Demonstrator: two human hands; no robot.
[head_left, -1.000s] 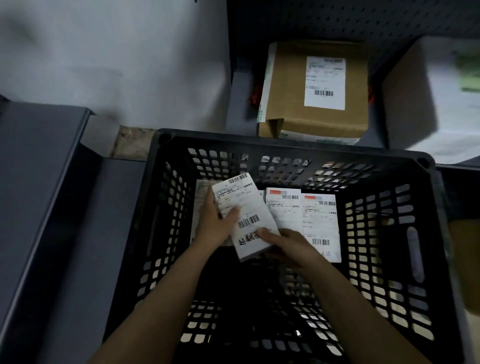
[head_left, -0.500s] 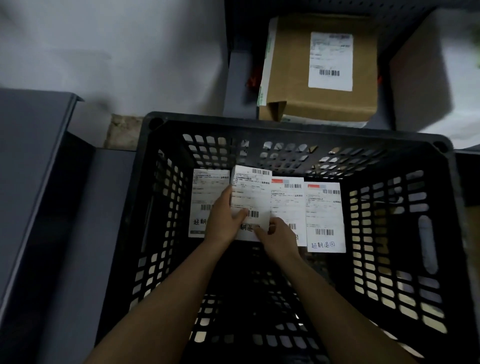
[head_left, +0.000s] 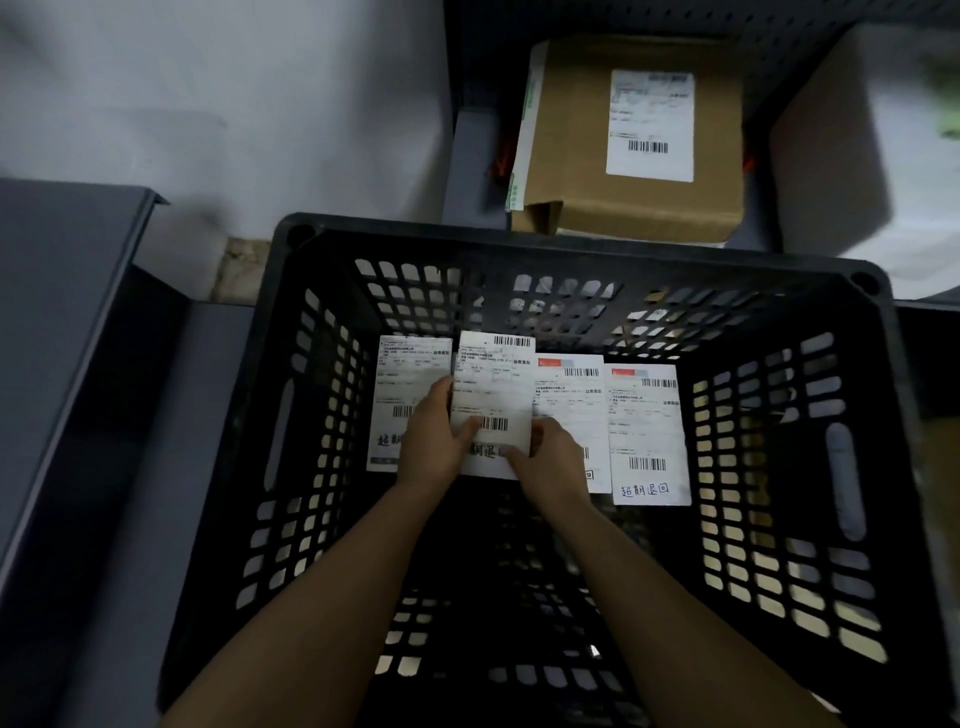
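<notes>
Slip (head_left: 493, 384) sits inside the crate (head_left: 519, 244), near its far wall, second in a row of four. Left hand (head_left: 434, 441) pinches the slip's left edge, thumb on the barcode. Right hand (head_left: 550, 457) pinches its bottom right corner. Other slips: one (head_left: 402, 374) just left, partly under it; two (head_left: 571, 400) (head_left: 647, 431) to its right. Box (head_left: 634, 145) beyond the crate's far rim.

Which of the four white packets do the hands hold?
The second packet from the left: the left hand and right hand grip its lower edge.
</notes>
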